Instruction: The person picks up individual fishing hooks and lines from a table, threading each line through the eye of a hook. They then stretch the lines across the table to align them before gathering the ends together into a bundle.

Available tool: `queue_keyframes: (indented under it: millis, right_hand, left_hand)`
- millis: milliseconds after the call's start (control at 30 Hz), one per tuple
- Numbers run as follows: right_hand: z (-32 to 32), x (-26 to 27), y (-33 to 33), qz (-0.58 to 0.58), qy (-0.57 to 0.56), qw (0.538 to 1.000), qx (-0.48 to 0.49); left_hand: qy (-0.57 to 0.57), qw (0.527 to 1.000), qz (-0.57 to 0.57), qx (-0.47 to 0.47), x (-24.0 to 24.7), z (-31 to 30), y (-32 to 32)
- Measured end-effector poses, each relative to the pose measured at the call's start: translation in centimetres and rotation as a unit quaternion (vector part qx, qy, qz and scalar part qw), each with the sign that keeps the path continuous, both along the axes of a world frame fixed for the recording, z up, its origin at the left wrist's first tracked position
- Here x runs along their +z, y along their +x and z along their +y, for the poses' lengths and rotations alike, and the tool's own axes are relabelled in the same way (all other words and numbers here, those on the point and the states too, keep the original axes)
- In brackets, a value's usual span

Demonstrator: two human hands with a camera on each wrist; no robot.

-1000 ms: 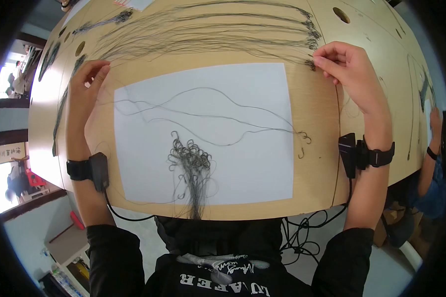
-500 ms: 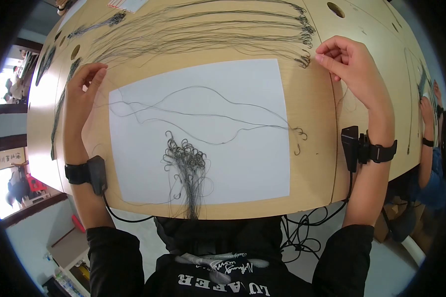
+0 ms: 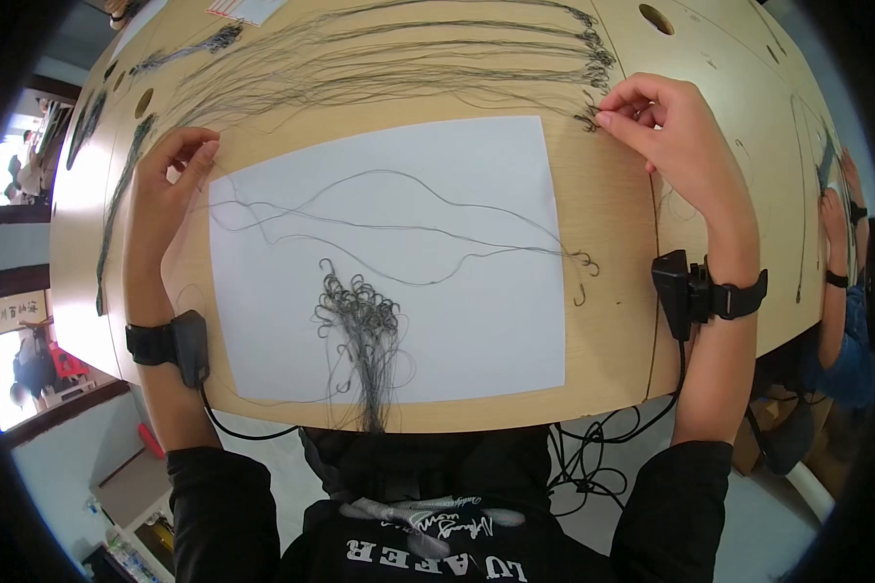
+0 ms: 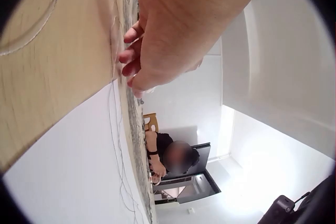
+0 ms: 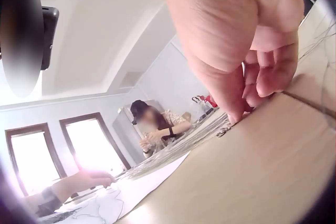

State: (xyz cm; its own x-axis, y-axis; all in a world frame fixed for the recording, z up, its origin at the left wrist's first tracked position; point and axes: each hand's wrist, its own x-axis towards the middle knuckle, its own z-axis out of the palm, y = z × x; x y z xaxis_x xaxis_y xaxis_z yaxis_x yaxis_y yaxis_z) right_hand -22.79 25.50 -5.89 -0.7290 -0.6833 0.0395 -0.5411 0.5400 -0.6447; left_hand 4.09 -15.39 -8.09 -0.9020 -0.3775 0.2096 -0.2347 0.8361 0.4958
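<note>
My left hand (image 3: 165,180) is at the left, over the table's edge of the white paper, thumb and forefinger together on the loose ends of fine fishing line. At the right, my right hand (image 3: 666,131) pinches at the dark fish hooks (image 3: 589,119) at the near end of a row, its fingertips right at them. Several bundles of hooked line (image 3: 437,44) lie stretched across the table between and beyond the hands. On the white paper (image 3: 476,340) lie a clump of hooks (image 3: 358,303) with lines trailing toward me, and a few separate lines ending in hooks (image 3: 585,262).
The wooden table (image 3: 612,360) has round holes, one of them a cable hole (image 3: 656,19) at the back right. Dark line bundles (image 3: 117,223) lie along the left. Another person's arm (image 3: 834,238) is at the far right; black cables hang below the front edge.
My right hand drew a little away from the near hooks, then came back left to them. The left hand stays about where it was, its fingertips slightly lower.
</note>
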Motion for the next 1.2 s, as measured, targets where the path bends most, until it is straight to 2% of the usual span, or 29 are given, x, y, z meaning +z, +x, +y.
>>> queue_keyframes:
  millis: [200,500,600,1100,1200]
  right_hand:
    - [-0.2,0.4,0.2,-0.054,0.016,0.998,-0.031]
    - [-0.3,0.1,0.4,-0.02,0.008,1.0,-0.023]
    - [-0.4,-0.2,0.5,-0.021,-0.026,0.999,-0.028]
    - [-0.6,-0.1,0.9,0.01,-0.022,0.999,-0.038]
    - [-0.7,0.2,1.2,-0.028,-0.04,0.998,-0.048]
  left_hand:
    - [0.001,1.0,0.002,-0.001,-0.2,-0.1,-0.1]
    - [0.027,1.0,-0.001,0.001,-0.4,-0.3,0.0]
    - [0.027,1.0,-0.001,0.002,-0.5,-0.4,0.0]
    - [0.033,0.999,-0.019,0.004,-0.1,0.0,0.0]
    - [0.032,0.999,-0.015,0.0,-0.1,0.1,-0.1]
